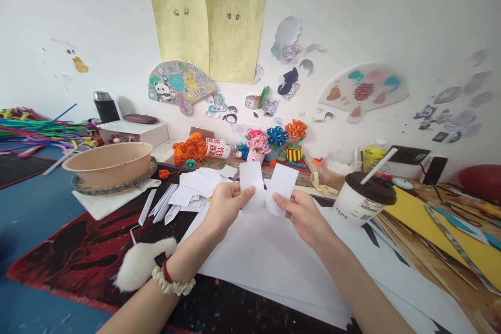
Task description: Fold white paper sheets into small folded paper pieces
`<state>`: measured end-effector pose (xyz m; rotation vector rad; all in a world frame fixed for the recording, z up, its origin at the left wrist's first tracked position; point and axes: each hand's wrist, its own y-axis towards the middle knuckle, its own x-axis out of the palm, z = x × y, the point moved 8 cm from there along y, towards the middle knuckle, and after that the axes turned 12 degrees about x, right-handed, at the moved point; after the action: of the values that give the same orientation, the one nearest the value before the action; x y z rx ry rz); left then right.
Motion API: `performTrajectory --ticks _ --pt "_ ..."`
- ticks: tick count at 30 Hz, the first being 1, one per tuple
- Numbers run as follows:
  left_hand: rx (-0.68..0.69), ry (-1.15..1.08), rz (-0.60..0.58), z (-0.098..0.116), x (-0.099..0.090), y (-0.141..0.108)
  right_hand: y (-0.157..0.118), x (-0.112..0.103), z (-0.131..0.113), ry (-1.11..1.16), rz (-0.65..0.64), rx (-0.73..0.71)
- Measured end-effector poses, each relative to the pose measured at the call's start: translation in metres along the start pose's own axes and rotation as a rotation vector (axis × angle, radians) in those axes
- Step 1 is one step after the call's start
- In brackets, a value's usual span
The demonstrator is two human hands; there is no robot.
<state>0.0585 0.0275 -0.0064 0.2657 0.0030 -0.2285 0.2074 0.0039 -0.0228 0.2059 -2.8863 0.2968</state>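
Observation:
My left hand (226, 204) pinches a small white paper piece (251, 173) between thumb and fingers. A similar white paper piece (285, 180) is pinched in my right hand (307, 215). The two pieces spread apart at the top and come close together at the bottom; whether they are joined there I cannot tell. Both hands are above large white paper sheets (270, 261) lying on a dark mat. Left of my hands is a loose pile of cut white paper pieces (193, 188), some of them folded strips.
A lidded drink cup (364, 201) with a straw stands right of the sheets. At left are a beige basin (107, 162) and a fluffy white object (144, 263) by my left wrist. Colourful craft flowers (277, 138) stand along the wall. Yellow card (442, 229) lies at right.

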Motion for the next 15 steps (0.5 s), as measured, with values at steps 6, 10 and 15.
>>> performTrajectory --ticks 6,10,15 --pt "-0.006 -0.030 0.003 0.0006 -0.0015 0.0013 -0.0017 0.0032 -0.0012 -0.007 -0.048 0.015" --pt "0.009 0.006 0.000 0.0027 -0.0020 0.0023 -0.0018 0.0063 0.0011 -0.121 -0.059 0.052" --pt "0.012 0.062 -0.056 0.0033 0.0027 0.0009 -0.0008 -0.0001 -0.0015 -0.193 0.029 0.016"
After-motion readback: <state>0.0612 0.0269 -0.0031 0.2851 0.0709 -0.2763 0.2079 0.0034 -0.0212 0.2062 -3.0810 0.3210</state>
